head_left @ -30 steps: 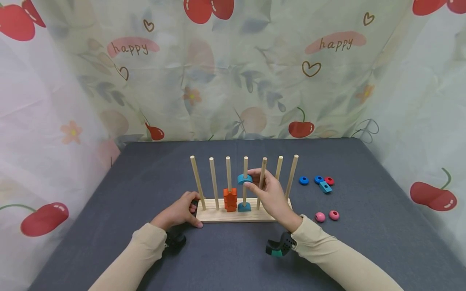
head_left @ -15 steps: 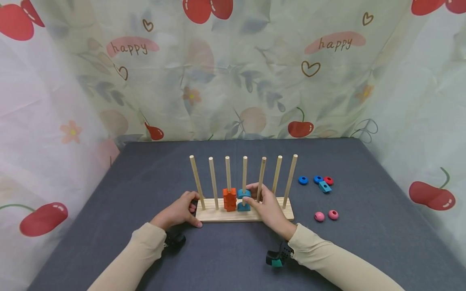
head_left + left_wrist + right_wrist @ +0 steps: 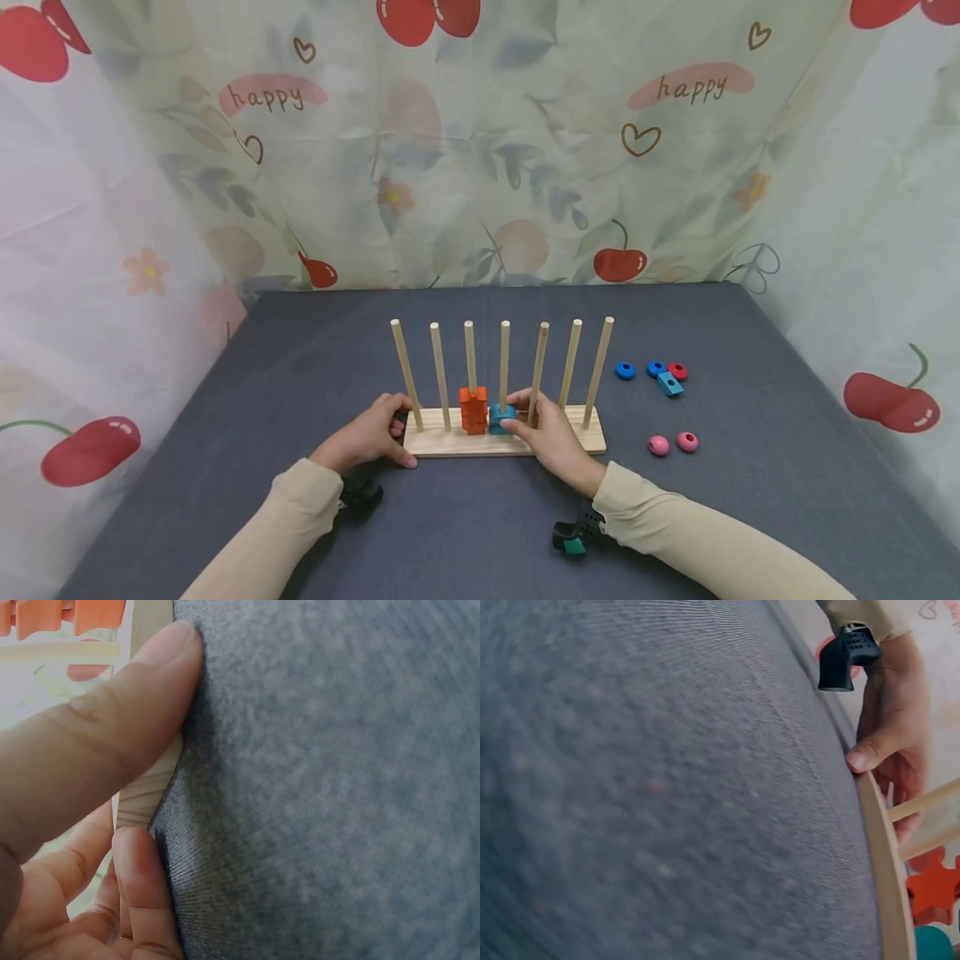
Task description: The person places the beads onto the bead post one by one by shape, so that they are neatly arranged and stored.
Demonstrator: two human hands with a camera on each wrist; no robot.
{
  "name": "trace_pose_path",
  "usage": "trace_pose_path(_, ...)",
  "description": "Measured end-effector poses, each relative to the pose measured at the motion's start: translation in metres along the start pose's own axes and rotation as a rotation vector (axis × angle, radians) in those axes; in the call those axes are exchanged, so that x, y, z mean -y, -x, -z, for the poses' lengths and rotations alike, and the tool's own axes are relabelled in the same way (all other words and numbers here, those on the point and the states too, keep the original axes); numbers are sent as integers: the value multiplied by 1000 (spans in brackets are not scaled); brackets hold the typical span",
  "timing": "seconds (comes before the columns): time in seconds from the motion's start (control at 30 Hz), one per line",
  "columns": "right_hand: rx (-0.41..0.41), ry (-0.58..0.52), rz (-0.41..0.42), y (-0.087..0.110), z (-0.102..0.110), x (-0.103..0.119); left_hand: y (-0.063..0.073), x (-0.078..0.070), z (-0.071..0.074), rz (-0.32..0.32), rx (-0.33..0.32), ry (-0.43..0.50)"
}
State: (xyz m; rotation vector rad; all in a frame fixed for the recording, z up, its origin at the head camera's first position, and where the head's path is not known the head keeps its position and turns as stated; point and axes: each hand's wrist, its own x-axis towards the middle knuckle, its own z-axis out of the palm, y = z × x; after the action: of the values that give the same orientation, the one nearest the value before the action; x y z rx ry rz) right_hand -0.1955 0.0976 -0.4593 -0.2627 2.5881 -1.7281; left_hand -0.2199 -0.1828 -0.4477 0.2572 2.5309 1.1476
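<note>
Left of centre in the head view, the left hand [image 3: 370,435] grips the left end of the board [image 3: 457,447], thumb at its near edge. Seven upright pegs [image 3: 504,362] span the middle of the frame. Orange pieces [image 3: 473,412] are stacked on the third; blue pieces [image 3: 497,416] sit low on the fourth, just below centre, pinched by the right hand [image 3: 553,435]. At centre right lie two blue rings [image 3: 626,371], a blue block [image 3: 670,384] and a red ring [image 3: 678,372], with pink beads [image 3: 658,446] below.
</note>
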Motion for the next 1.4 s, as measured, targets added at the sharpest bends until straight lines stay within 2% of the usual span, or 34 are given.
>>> trace_pose_path(0.5,1,35,0,-1,-5,-4,0,5,2,-18,-3,5)
trace_pose_path(0.83,31,45,-15,-2,-3,-7,0,2,2,-1,-4,3)
trace_pose_path(1.03,105,42,7,5,7,-6,-1,3,1,-12,-3,-1)
trace_pose_path(1.17,171,117,31,14,17,-6,-2,3,0,-13,1,-4)
trace_pose_path(1.4,333,208,10,27,45,3,-1,1,0,4,-7,-16)
